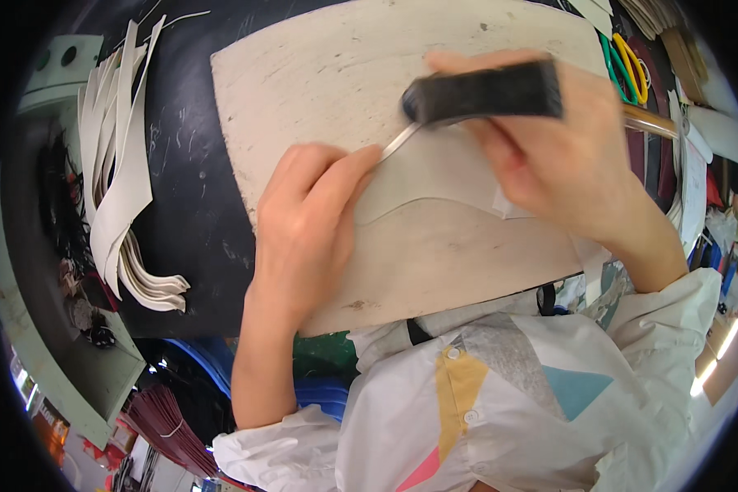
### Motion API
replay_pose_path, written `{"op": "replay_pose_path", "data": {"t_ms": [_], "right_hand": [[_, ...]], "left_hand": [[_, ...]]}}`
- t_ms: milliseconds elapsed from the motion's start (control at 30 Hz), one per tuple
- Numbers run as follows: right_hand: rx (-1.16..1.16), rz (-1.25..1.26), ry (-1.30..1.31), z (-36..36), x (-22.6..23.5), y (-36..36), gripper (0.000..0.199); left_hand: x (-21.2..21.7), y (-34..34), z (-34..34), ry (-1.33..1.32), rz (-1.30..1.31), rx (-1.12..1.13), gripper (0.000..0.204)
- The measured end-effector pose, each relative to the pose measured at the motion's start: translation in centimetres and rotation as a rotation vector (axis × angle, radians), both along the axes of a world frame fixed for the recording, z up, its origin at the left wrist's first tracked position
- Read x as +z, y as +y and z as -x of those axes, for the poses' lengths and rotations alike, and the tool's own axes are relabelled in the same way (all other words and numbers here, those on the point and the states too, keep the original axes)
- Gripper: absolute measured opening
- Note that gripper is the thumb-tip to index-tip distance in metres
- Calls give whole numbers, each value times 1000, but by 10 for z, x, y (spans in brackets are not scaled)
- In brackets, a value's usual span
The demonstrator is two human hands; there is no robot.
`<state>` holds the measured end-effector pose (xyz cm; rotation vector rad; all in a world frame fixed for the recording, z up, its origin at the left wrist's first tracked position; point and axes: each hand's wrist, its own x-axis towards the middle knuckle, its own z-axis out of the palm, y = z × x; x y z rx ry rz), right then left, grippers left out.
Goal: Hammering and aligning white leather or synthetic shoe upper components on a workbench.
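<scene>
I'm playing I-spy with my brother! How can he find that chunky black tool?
On the dark table, find the big pale board. Over its upper right part, look for the person's right hand, which holds a blurry, bar-shaped black tool. It's the only black thing over the board: the thin strip and flat sheet nearby are pale.

The tool [488, 92] is black; the piece [435, 174] off-white; the board [303, 82] dark-specked beige; the shirt [541, 443] white with coloured patches.

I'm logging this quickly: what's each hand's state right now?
Left hand: closed on the edge of a curved, off-white sheet piece.
Right hand: closed, holding a black, blocky tool, blurred.
</scene>
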<state>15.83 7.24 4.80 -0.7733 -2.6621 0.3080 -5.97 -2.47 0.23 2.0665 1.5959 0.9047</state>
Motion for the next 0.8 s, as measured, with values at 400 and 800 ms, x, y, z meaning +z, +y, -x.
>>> {"op": "replay_pose_path", "data": {"t_ms": [400,800], "right_hand": [[1,151,35,-12,8,4,49],[111,166,8,3,7,11,55]], "left_hand": [[-5,21,-7,82,-98,-166,37],[-18,14,0,86,-242,-105,25]]}}
